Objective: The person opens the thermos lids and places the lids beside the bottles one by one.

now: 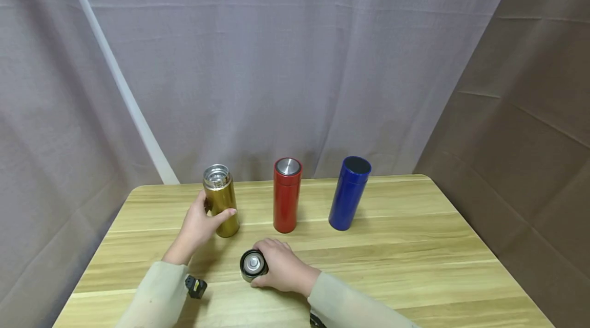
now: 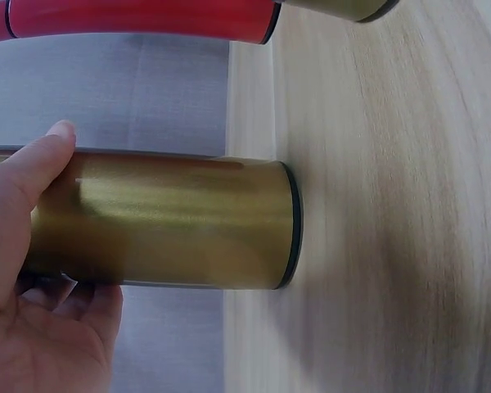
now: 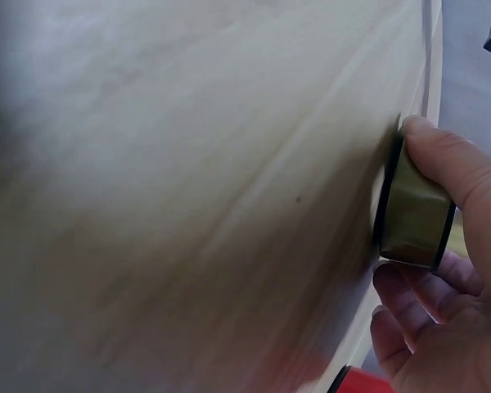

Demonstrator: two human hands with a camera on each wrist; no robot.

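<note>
A gold thermos bottle (image 1: 222,205) stands upright at the table's left with its silver mouth uncovered. My left hand (image 1: 197,223) grips its body, thumb on one side and fingers around the other. Nearer the front, my right hand (image 1: 283,265) holds the gold thermos lid (image 1: 253,263) between thumb and fingers, its hollow underside facing up. In the right wrist view, the lid (image 3: 419,214) is down at the table surface. To the right of the gold bottle stands a red thermos (image 1: 287,197) with a silver-topped cap.
A blue thermos (image 1: 349,195) with a dark top stands right of the red one, near the back edge. All rest on a wooden table (image 1: 415,251). Grey curtains (image 1: 258,72) hang behind it, and a brown cloth wall (image 1: 530,128) rises at the right.
</note>
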